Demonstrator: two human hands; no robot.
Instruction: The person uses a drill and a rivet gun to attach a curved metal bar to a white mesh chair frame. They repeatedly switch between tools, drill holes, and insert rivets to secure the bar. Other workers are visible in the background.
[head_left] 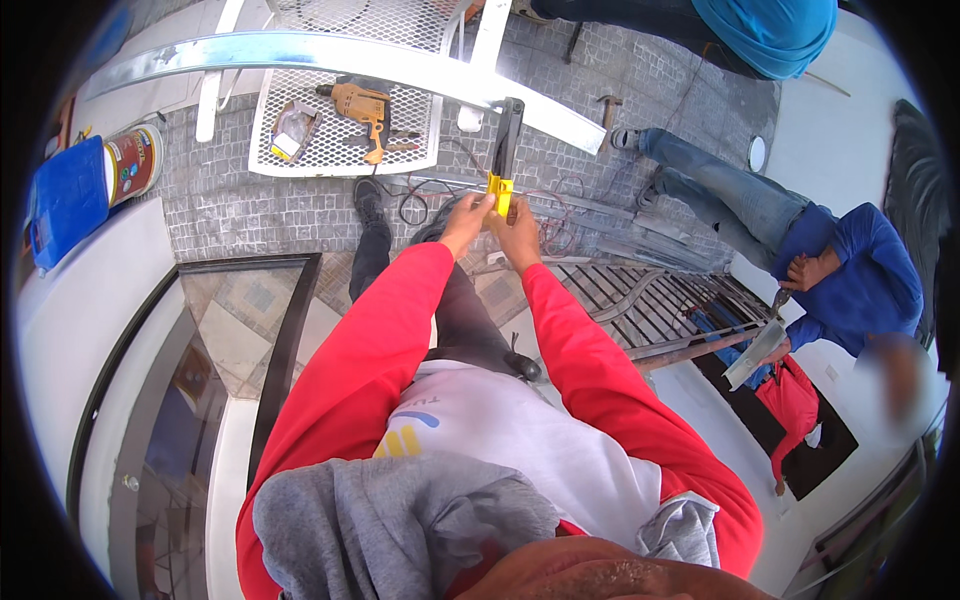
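Left hand (466, 222) and right hand (517, 235) pinch a yellow clip (500, 192) on a dark bar (507, 135); seating it likely needs steady pressure.

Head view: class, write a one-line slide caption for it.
Both hands, left and right, hold a yellow clip on a dark bar under a long metal rail; drill beyond.
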